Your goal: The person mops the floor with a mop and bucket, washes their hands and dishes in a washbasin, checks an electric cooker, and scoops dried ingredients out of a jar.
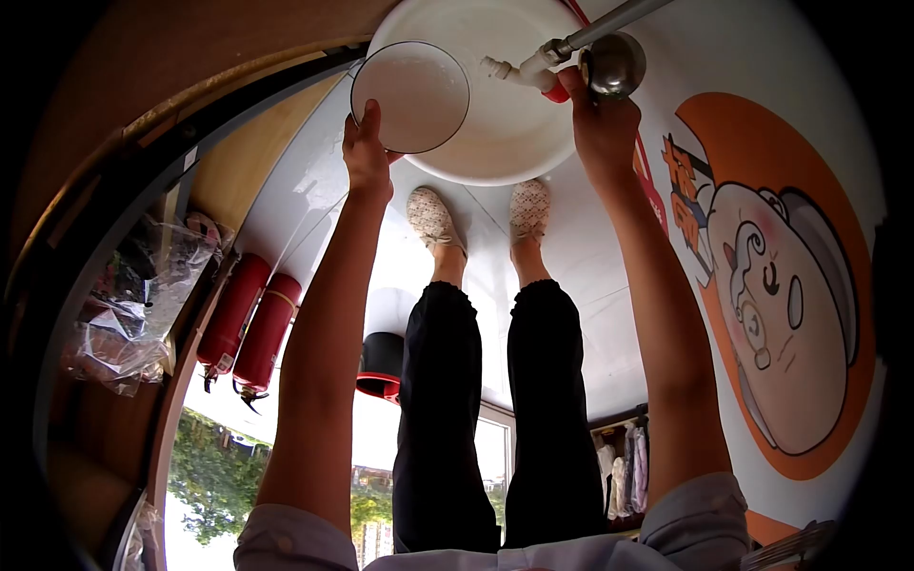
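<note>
My left hand (367,152) grips the rim of a round, clear-looking bowl (411,97) with a dark edge, held over the left part of a large white basin (495,152). My right hand (606,124) is at a white plastic tap (535,68) with a red part (556,92), its fingers closed near the red part. Right beside those fingers is a small shiny metal bowl (615,65), which the same hand appears to hold. A grey pipe (619,21) runs from the tap to the upper right.
Two red fire extinguishers (249,324) stand at the left, near plastic-wrapped items (143,295) on a shelf. A black and red container (382,364) is near my legs. A cartoon picture (785,285) covers the right wall. My shoes (434,217) are below the basin.
</note>
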### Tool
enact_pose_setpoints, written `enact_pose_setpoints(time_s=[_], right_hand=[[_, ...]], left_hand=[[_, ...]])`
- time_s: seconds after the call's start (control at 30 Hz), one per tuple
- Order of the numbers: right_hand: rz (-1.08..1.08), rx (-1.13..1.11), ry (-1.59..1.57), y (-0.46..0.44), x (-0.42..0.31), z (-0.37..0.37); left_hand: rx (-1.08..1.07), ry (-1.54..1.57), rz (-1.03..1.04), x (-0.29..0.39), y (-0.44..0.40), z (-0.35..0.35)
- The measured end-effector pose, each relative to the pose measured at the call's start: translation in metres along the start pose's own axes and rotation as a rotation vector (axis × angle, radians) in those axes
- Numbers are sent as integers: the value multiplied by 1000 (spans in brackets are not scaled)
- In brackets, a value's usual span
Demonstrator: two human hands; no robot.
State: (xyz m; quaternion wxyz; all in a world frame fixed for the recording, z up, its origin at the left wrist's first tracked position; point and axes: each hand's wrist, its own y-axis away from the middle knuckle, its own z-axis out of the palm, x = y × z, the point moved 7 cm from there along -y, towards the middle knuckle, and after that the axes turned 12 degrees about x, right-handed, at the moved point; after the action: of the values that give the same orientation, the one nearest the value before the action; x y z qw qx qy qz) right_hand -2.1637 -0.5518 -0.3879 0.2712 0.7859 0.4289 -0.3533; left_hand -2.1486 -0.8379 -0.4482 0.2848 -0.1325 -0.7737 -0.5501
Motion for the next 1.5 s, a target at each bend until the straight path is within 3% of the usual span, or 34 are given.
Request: enact_pose_setpoints(time_s=[0.07, 0.2, 0.23, 0.3, 0.37, 0.4, 0.43, 0.5, 0.6, 0.8, 0.83, 0.93, 1.23, 1.33, 1.4, 1.5], right_hand=[[-147, 111, 377, -2, -3, -1], [-150, 160, 338, 20, -10, 11], [-66, 131, 269, 28, -9, 16], [260, -129, 86, 43, 18, 48], [490, -365, 131, 48, 33, 80], [488, -443, -37, 48, 34, 96], [675, -489, -66, 49, 38, 106], [929, -504, -476, 54, 27, 122], [1068, -611, -637, 54, 17, 133], [926, -804, -490, 47, 6, 132], [928, -804, -490, 48, 4, 131], [854, -804, -601, 46, -9, 126], [1022, -782, -563, 62, 16, 124], [1062, -844, -434, 63, -9, 95], [1244, -857, -644, 69, -20, 91], [1260, -748, -684, 76, -24, 83]], left_hand=[[49, -21, 30, 5, 12, -8], [106, 35, 182, 25, 44, -15], [104, 55, 240, 31, 51, -14], [77, 111, 268, 36, 61, -11], [122, -9, 467, 48, 73, -11], [120, 11, 509, 56, 83, -6], [119, 10, 509, 62, 91, -2], [182, -183, 615, 75, 103, 2], [165, -117, 713, 83, 110, 10], [287, -270, 1036, 103, 125, 20], [286, -271, 1034, 103, 123, 21], [316, -330, 1282, 112, 131, 26], [386, -434, 1734, 132, 164, 20], [377, -467, 1744, 141, 176, 11], [367, -504, 1759, 148, 182, 4], [388, -556, 1734, 159, 198, -9]])
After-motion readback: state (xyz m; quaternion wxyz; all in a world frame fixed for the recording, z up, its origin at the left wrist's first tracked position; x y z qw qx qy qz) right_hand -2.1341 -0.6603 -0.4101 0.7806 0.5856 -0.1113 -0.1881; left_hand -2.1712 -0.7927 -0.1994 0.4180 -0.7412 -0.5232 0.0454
